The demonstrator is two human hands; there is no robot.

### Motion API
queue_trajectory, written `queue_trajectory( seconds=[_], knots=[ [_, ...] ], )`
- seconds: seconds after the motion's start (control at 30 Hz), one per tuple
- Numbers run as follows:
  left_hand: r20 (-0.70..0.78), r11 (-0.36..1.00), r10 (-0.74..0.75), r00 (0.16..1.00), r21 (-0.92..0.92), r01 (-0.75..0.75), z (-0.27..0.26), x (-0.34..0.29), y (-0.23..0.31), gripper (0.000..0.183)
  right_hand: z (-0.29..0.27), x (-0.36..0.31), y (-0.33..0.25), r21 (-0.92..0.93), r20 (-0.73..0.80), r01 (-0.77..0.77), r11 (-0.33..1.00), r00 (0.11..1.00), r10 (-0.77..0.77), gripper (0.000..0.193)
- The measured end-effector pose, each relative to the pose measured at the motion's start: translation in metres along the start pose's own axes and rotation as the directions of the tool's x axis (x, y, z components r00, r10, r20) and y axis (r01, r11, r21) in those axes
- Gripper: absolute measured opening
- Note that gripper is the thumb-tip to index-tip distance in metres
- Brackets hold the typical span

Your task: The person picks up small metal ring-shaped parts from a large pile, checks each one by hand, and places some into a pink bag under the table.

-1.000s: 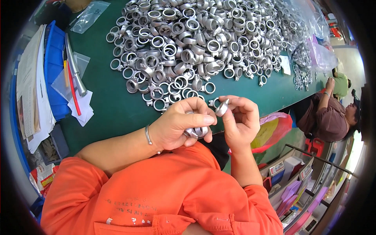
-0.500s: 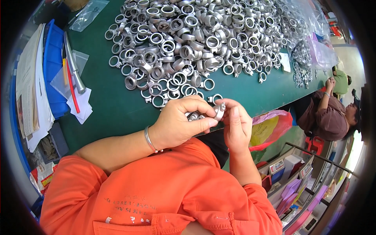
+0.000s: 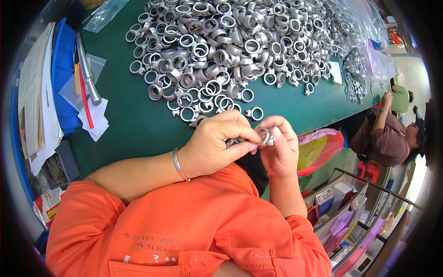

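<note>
Just in front of my body, over the near edge of the table, my two hands meet. My right hand [image 3: 282, 152] pinches a silver metal ring clamp [image 3: 266, 137] with a small lug on its side, its opening facing up. The thumb and index fingertips of my left hand [image 3: 216, 141] touch the left side of that ring. Small metal parts [image 3: 234, 141] show between my left hand's curled fingers; their exact kind is partly hidden. Beyond my hands lies a large heap of similar ring clamps [image 3: 221, 57], with one loose clamp [image 3: 254, 113] closest to my fingers.
The table [image 3: 124, 120] is green. At left stand a blue tray [image 3: 64, 87], stacked papers [image 3: 41, 97], a red pen [image 3: 86, 99] and a metal rod [image 3: 90, 81]. Plastic bags [image 3: 318, 148] hang at right. A co-worker [image 3: 390, 138] sits farther right, beyond shelves [image 3: 346, 217].
The ring clamp in my fingers has turned, so its opening now shows and its lug points right. My hands have shifted slightly, staying close together.
</note>
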State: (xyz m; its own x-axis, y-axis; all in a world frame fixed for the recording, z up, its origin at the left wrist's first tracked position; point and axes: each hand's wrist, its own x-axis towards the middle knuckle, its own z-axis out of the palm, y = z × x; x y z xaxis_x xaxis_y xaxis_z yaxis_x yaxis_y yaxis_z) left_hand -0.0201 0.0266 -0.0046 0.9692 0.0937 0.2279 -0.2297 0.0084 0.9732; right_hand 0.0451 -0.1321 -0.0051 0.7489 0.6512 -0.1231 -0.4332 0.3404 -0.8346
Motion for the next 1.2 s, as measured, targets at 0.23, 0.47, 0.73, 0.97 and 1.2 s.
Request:
queue_trajectory(
  seconds=[0.23, 0.47, 0.73, 0.97, 1.2],
  knots=[
    [-0.059, 0.993, -0.116, 0.992, -0.008, 0.115, -0.002, -0.001, 0.001, 0.013, -0.014, -0.001, 0.01, 0.227, 0.102, -0.024, 0.974, 0.995, 0.001, 0.023],
    [-0.032, 0.982, -0.173, 0.984, -0.075, 0.17, -0.003, -0.002, -0.006, 0.012, -0.014, -0.001, 0.011, 0.14, 0.084, 0.102, 0.985, 0.99, -0.115, 0.023],
    [0.484, 0.238, -0.568, 0.666, -0.678, 0.696, -0.009, 0.006, 0.002, 0.025, 0.001, 0.004, -0.008, -0.651, 0.308, 0.555, 0.518, 0.817, -0.488, 0.021],
    [0.322, 0.363, -0.577, 0.751, -0.722, 0.589, -0.011, 0.004, 0.0, 0.013, -0.016, 0.026, -0.012, -0.953, 0.275, 0.299, 0.048, 0.921, -0.275, 0.017],
    [0.182, 0.677, -0.596, 0.782, -0.409, 0.612, -0.007, 0.006, 0.009, 0.01, -0.008, 0.005, -0.006, -0.681, 0.082, 0.206, 0.702, 0.975, -0.206, 0.008]
  ],
)
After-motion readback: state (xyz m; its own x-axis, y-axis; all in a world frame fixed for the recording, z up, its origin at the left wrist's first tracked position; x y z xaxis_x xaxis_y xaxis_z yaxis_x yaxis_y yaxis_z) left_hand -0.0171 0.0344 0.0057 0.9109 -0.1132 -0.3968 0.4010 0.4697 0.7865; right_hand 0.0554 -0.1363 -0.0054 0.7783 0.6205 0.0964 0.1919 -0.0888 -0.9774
